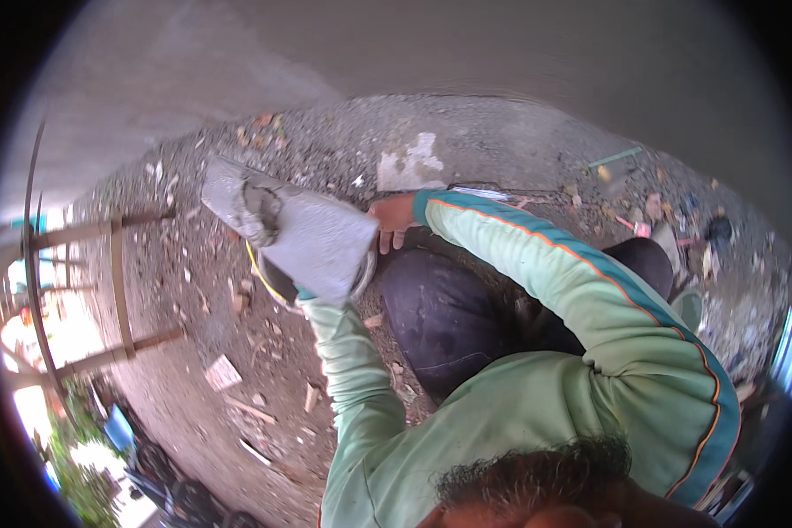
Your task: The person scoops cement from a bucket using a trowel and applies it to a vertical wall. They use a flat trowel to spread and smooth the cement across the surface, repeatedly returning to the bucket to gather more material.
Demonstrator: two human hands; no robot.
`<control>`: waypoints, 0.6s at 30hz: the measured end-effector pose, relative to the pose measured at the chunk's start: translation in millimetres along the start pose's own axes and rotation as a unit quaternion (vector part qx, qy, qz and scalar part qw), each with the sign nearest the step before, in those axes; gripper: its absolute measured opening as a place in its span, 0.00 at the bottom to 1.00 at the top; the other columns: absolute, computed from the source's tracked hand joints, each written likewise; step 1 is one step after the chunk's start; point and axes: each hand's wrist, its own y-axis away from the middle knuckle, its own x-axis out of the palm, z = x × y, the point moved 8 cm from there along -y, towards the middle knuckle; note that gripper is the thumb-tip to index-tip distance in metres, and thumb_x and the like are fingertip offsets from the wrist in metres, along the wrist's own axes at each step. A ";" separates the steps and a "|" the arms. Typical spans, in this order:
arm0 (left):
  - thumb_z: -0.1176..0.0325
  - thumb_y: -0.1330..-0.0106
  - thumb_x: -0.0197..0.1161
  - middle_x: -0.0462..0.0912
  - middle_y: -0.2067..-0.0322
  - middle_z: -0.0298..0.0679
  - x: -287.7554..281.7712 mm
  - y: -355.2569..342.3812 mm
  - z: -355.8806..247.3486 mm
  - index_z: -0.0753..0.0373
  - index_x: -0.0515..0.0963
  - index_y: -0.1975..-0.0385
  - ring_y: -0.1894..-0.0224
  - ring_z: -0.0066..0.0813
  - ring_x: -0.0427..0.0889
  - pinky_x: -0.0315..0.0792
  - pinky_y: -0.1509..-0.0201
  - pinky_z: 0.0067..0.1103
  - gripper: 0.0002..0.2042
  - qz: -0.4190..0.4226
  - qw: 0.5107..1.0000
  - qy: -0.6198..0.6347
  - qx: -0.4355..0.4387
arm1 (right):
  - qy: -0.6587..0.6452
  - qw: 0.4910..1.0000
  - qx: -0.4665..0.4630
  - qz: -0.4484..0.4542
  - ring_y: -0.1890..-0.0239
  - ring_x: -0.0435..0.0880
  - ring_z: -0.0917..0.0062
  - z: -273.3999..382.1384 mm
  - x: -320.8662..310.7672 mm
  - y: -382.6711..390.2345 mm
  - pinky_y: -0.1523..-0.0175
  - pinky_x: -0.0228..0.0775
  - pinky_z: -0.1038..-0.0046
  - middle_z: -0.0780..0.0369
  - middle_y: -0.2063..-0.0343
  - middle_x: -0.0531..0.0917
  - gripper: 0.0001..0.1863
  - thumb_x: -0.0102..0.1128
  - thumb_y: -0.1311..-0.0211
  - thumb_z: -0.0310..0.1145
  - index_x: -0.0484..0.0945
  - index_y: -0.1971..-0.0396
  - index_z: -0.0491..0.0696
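Observation:
A long grey board (326, 251), smeared with cement, slants across the top of a bucket (280, 280) with a yellow edge. Toward its far left end lies a lump of wet mortar (260, 209). My right hand (392, 220) is at the board's right edge, closed against it with the fingers bent downward. My left sleeve runs in under the near side of the board by the bucket, and the board hides my left hand, so its fingers do not show.
A grey wall (466, 53) rises beyond the rubble-strewn ground. A whitish patch (411, 163) marks the ground beside it. Wooden rails (119, 286) stand at the left. A green strip (616, 157) and scattered debris lie at the right. My bent knee (440, 317) is close to the bucket.

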 end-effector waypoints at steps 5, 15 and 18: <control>0.64 0.37 0.67 0.79 0.48 0.49 121.3 -18.4 -29.9 0.69 0.72 0.41 0.44 0.42 0.78 0.70 0.37 0.35 0.26 0.098 0.988 0.087 0.078 | 0.533 0.834 0.116 -0.086 0.59 0.85 0.56 -40.9 -55.6 129.9 0.52 0.76 0.52 0.53 0.61 0.86 0.23 0.55 0.37 0.51 0.84 0.61 0.45; 0.79 0.47 0.58 0.77 0.46 0.46 337.8 36.0 -145.9 0.68 0.72 0.45 0.42 0.37 0.75 0.66 0.33 0.31 0.25 0.175 0.919 0.348 -0.060 | 0.394 0.799 0.161 -0.425 0.60 0.84 0.56 90.3 3.4 465.6 0.55 0.75 0.56 0.55 0.65 0.85 0.14 0.59 0.38 0.41 0.82 0.56 0.51; 0.83 0.45 0.58 0.77 0.45 0.42 427.5 68.4 -122.7 0.66 0.69 0.41 0.42 0.38 0.75 0.66 0.34 0.29 0.27 0.199 0.812 0.504 -0.219 | 0.308 0.827 0.083 -0.462 0.62 0.85 0.59 119.2 33.0 451.7 0.58 0.76 0.61 0.58 0.66 0.85 0.14 0.62 0.38 0.40 0.82 0.55 0.50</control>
